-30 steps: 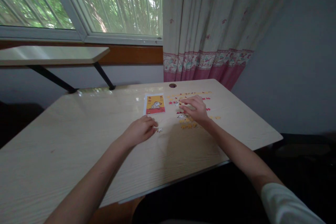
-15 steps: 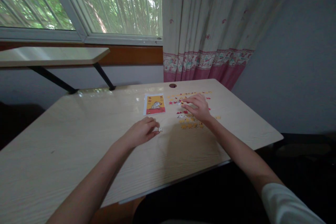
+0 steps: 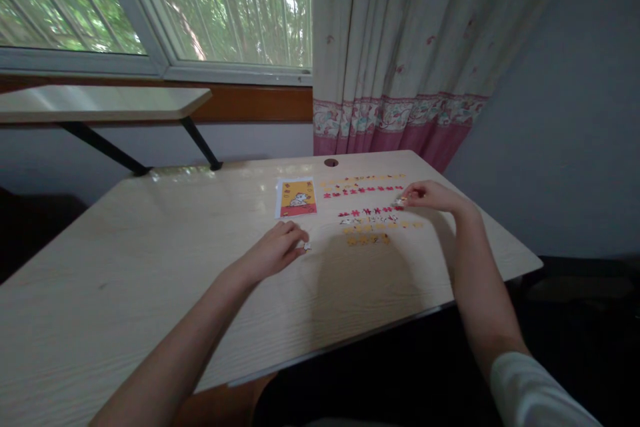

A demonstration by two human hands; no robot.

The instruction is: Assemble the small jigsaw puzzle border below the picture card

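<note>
The prints on most of the jigsaw pieces are too small to make out, and the left forearm is cut off at the bottom of the view, as is the pale sleeve (image 3: 530, 380) on the right arm. The desk (image 3: 150, 280) itself runs out of view at the left. The left hand (image 3: 275, 250) reaches in low over the middle of the desk, palm down, thumb and forefinger pinching a white piece (image 3: 307, 247) that their tips partly cover. The right hand (image 3: 433, 195) comes in from the near edge with its wrist bent inward; its fingers, curled, pinch a pale piece (image 3: 400, 201), though whether this also touches the desk I cannot tell. That piece is between the right ends of the upper red row (image 3: 363, 192) and the lower red row (image 3: 370, 212). Yellow rows (image 3: 367, 240) lie nearer the near edge, and a far yellow row (image 3: 370, 179) lies toward the far edge. Left of them is a picture card (image 3: 299, 198), showing a white animal on yellow and red
</note>
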